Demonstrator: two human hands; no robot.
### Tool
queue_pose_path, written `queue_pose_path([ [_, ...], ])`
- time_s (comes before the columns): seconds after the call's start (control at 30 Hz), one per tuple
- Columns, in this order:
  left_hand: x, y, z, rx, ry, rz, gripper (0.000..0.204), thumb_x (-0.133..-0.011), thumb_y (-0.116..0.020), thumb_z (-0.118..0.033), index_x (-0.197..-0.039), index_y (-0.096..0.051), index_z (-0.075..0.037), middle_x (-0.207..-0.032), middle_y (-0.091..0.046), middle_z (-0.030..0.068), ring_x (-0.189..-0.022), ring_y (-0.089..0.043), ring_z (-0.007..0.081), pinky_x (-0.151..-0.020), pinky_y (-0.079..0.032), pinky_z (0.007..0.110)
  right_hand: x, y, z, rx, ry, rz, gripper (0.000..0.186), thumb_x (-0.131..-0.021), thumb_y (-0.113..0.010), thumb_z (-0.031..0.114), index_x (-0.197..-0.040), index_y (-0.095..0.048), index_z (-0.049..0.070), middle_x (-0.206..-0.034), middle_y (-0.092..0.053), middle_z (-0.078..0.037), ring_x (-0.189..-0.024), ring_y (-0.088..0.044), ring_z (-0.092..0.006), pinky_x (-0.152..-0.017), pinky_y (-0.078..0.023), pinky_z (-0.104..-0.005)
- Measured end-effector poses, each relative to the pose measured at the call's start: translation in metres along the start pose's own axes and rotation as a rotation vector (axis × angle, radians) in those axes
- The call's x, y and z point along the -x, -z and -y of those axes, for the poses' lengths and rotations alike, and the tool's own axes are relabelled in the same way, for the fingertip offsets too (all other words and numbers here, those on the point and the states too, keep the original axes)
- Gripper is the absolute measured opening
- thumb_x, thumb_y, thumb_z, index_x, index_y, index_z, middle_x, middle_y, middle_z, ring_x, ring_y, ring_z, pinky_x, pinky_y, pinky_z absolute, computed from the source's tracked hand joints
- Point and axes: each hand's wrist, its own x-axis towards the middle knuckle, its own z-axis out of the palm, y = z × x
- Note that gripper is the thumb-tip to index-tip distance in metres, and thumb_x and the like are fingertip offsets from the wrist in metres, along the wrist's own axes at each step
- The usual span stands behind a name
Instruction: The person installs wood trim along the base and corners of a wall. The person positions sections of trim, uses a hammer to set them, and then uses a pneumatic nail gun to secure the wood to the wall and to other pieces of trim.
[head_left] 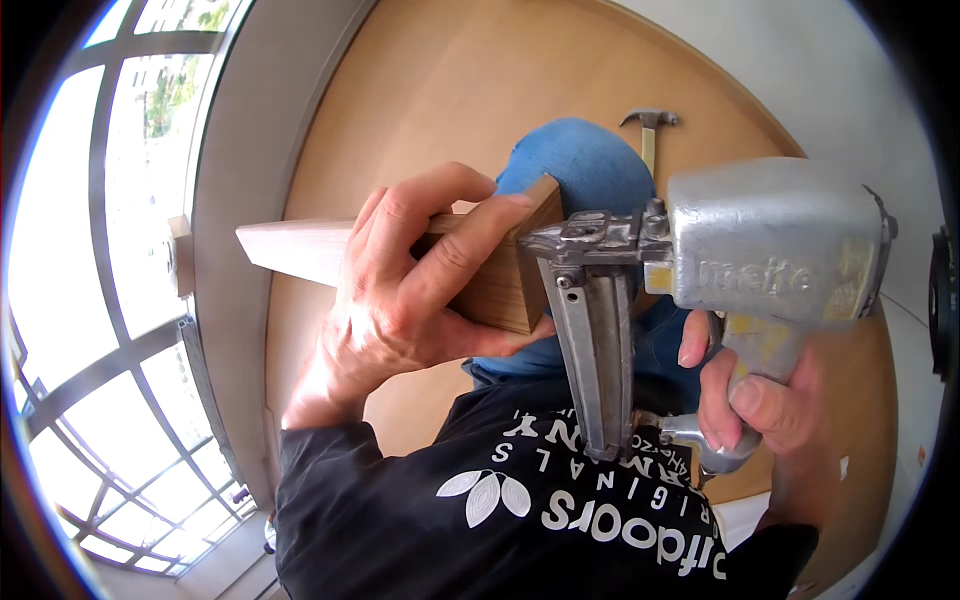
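My left hand (405,270) grips wooden pieces (530,300), with a long, pale-faced board (285,245) reaching out to the left and a short, darker end piece upright at the right. They are held over my blue-clad knee (570,150). My right hand (745,400) is wrapped round the handle of a silver pneumatic nail gun (770,240), with the index finger up near the trigger. The gun's nose (545,240) is at the outer face of the end piece; whether it touches cannot be told. Its long magazine (595,360) hangs down toward my black shirt.
A hammer (650,135) lies beyond my knee on the tan board surface (450,70). An air hose fitting (680,430) joins the gun's handle. Tall gridded windows (60,200) run along the left. A pale floor (820,90) borders the board at upper right.
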Motion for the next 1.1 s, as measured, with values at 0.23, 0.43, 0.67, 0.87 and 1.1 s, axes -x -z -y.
queue_pose_path([
  [0.23, 0.004, 0.006, -0.007, -0.005, 0.022, 0.021, 0.076, -0.056, -0.096, -0.037, -0.122, -0.071, -0.01, -0.113, -0.063, 0.0083, -0.089, -0.065, 0.0259, -0.079, -0.055, 0.041, 0.021, 0.011, -0.003, -0.039, 0.146, 0.027, 0.073, -0.089, -0.068, 0.012, -0.148, -0.033, -0.015, -0.128, -0.054, -0.038, -0.058, -0.065, -0.0195, -0.046, -0.054, -0.0279],
  [0.43, 0.004, 0.01, -0.008, 0.021, 0.022, 0.048, 0.078, -0.055, -0.096, -0.039, -0.122, -0.07, -0.009, -0.113, -0.063, 0.0092, -0.096, -0.066, 0.028, -0.083, -0.055, 0.042, 0.042, 0.009, 0.005, -0.001, 0.171, -0.04, 0.082, -0.089, -0.071, 0.02, -0.149, -0.029, -0.016, -0.129, -0.053, -0.041, -0.057, -0.066, -0.023, -0.046, -0.054, -0.0283],
  [0.67, -0.02, 0.026, -0.003, 0.257, -0.02, 0.064, 0.08, -0.059, -0.096, -0.042, -0.124, -0.068, -0.006, -0.116, -0.061, 0.0122, -0.102, -0.066, 0.0313, -0.087, -0.057, 0.043, 0.072, 0.032, 0.008, 0.312, 0.32, 0.01, 0.08, -0.093, -0.069, 0.025, -0.149, -0.027, -0.011, -0.12, -0.057, -0.035, -0.052, -0.062, -0.0223, -0.046, -0.055, -0.0343],
  [0.87, -0.035, 0.011, -0.005, 0.441, -0.08, 0.062, 0.087, -0.06, -0.092, -0.056, -0.125, -0.068, -0.004, -0.118, -0.063, 0.013, -0.105, -0.066, 0.0295, -0.091, -0.053, 0.041, 0.095, 0.015, 0.024, 0.564, 0.473, -0.043, 0.073, -0.089, -0.07, 0.025, -0.145, -0.037, -0.009, -0.069, -0.064, -0.009, -0.053, -0.061, -0.0187, -0.081, -0.052, -0.0407],
  [1.1, -0.037, -0.008, -0.008, 0.757, -0.086, 0.316, 0.083, -0.062, -0.095, -0.048, -0.124, -0.067, 0.001, -0.121, -0.064, 0.0139, -0.11, -0.066, 0.0295, -0.094, -0.054, 0.039, 0.113, 0.002, 0.019, 0.715, 0.509, -0.125, 0.075, -0.088, -0.07, 0.02, -0.145, -0.034, -0.011, -0.091, -0.066, -0.022, -0.055, -0.062, -0.0203, -0.062, -0.055, -0.0389],
])
